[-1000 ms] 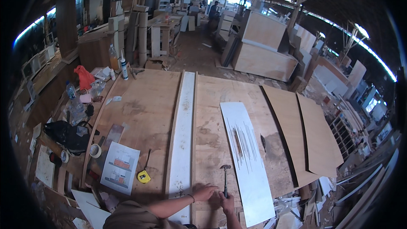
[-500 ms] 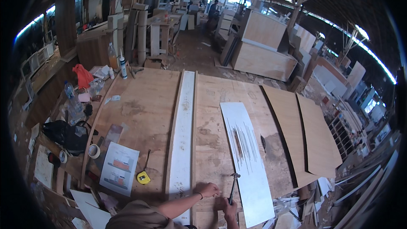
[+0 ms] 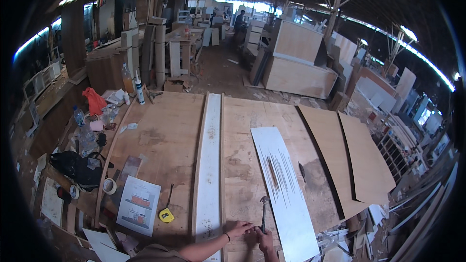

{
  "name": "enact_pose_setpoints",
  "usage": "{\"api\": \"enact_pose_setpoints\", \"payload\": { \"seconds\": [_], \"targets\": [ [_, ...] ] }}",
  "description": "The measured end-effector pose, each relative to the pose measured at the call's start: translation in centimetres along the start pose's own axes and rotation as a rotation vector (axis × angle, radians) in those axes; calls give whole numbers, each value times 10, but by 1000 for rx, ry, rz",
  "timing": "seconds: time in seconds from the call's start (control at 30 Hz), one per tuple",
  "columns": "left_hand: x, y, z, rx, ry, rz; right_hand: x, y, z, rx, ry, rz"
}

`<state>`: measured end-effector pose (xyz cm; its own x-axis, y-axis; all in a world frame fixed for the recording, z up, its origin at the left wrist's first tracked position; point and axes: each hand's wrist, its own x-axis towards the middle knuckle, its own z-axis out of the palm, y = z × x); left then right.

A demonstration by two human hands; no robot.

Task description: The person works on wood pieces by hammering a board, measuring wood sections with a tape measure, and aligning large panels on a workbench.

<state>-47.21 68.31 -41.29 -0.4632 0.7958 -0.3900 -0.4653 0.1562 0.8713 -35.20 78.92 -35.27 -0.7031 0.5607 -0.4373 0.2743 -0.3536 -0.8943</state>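
My right hand [image 3: 265, 240] grips the handle of a hammer [image 3: 263, 212], whose head rests low over the plywood tabletop [image 3: 170, 140]. My left hand [image 3: 241, 228] lies just left of it with its fingers pinched together on the wood, next to the hammer head; what they pinch is too small to see. A long white strip [image 3: 209, 165] with raised wooden edges runs down the middle of the bench, its near end beside my left hand. A white laminate sheet [image 3: 286, 191] with dark streaks lies to the right of the hammer.
A yellow tape measure [image 3: 166, 215], a printed drawing sheet [image 3: 139, 205] and a tape roll [image 3: 109, 186] lie at the near left. Bottles, a red bag [image 3: 95, 101] and a black bag [image 3: 77, 167] crowd the left edge. Curved plywood panels [image 3: 349, 157] lie at right. A person stands far back.
The hammer has swung from upright down toward the wood near my left fingers. Both hands have stayed at the near end of the white strip.
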Motion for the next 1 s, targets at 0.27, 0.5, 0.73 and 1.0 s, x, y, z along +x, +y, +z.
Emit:
{"api": "enact_pose_setpoints", "payload": {
  "seconds": [0.27,0.5,0.73,1.0],
  "targets": [
    [-3,1,-23,476,60,370,19,6,9,-93,-88,-31],
    [6,27,-29,1125,65,416,53,10,-4,-475,-129,-105],
    [4,45,-11,1335,143,463,75,13,-16,-816,-80,-235],
    [-18,12,-14,1328,148,663,69,19,-21,-1114,-63,-348]
  ]
}}
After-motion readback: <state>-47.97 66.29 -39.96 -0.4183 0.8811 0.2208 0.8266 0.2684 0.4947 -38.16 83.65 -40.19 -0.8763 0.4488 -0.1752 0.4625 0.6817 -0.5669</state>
